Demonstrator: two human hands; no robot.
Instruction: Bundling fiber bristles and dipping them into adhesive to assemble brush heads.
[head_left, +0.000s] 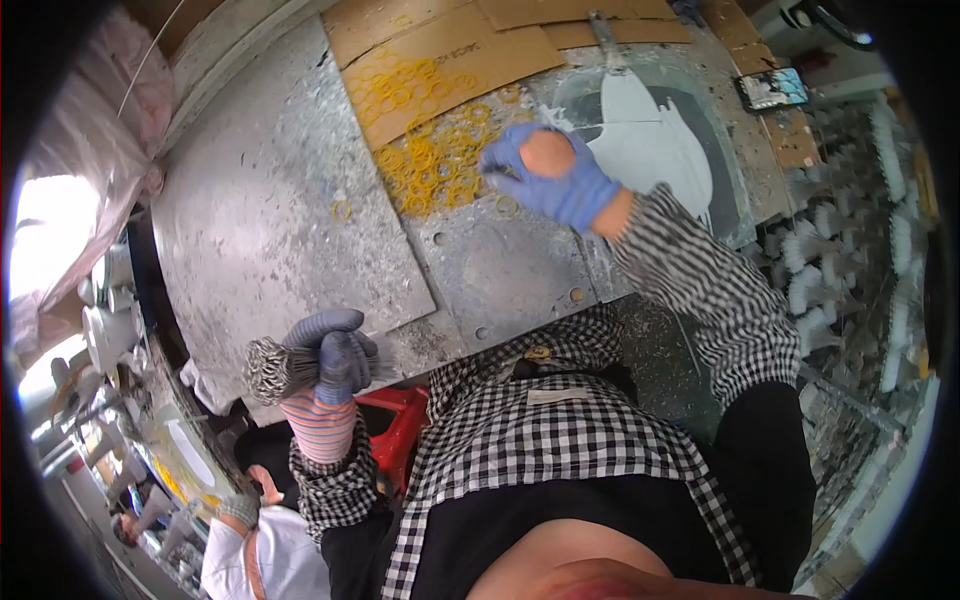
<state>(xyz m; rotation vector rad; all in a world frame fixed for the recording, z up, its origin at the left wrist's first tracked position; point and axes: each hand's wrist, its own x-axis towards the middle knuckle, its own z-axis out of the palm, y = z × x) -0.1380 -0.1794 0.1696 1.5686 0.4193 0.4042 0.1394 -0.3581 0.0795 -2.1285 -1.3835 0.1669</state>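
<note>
Head camera: on the scuffed grey surface (pixel 270 200), cardboard (pixel 510 62) lies at twelve o'clock, a scraper (pixel 626 95) with its blade in white paste (pixel 685 150) at one to two, and a phone (pixel 772 89) at two; pale bristly pieces (pixel 805 250) crowd three o'clock, and a co-worker in a white top (pixel 285 560) sits toward seven. One scraper, one phone and one bundle can be counted, but the heaped yellow rings (pixel 435 165) are too many; one lone ring (pixel 342 210) lies apart at ten. Thin and round, the rings overlap between eleven and twelve, partly on the cardboard. The right hand (pixel 560 172), in a torn blue glove, curls its fingers beside them; whether it pinches one I cannot tell. At eight, the left hand (pixel 335 368) is closed around a grey, thin-stranded bundle (pixel 272 370) with looped ends
</note>
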